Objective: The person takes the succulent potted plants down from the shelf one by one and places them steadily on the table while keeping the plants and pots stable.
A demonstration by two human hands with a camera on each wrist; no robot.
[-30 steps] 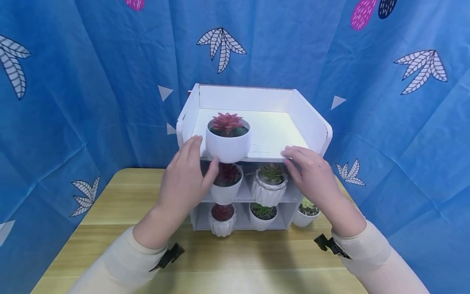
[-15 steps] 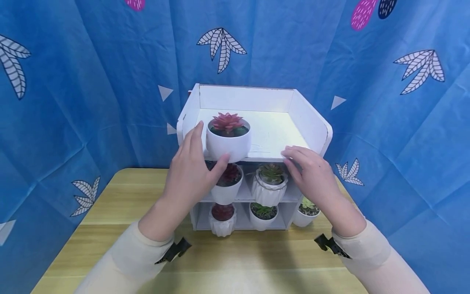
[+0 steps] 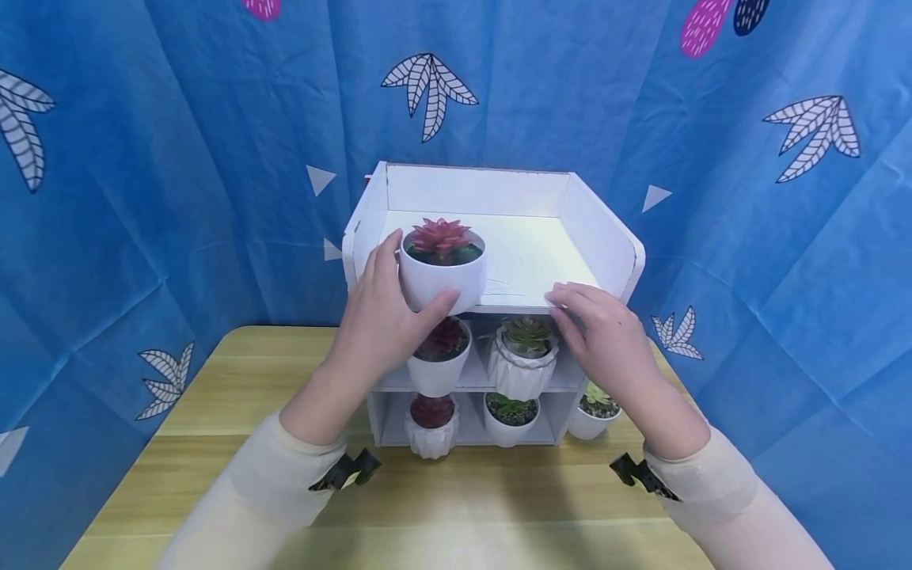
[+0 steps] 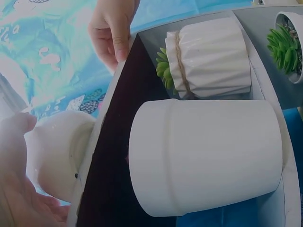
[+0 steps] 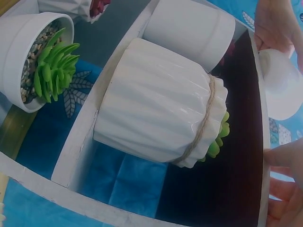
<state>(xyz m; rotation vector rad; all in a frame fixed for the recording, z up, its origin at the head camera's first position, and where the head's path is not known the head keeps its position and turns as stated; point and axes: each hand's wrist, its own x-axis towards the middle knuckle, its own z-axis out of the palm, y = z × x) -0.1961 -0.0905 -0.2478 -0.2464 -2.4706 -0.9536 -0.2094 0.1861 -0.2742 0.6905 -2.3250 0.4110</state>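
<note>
Shifted rightward, the left hand [image 3: 382, 317] curls its fingers round the top pot [image 3: 438, 281], hiding its lower left. The right hand [image 3: 606, 340] pinches the shelf [image 3: 523, 257] at its edge.

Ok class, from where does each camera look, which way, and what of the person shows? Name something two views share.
Head: worn there, facing forward and down at the shelf; both sleeves, left grip, right grip.
Left wrist: worn there, facing shelved pots; left grip at left, right grip at top.
Right wrist: worn there, facing them too; right grip lower right, left grip upper right.
Both wrist views share the twine-tied pot.
</note>
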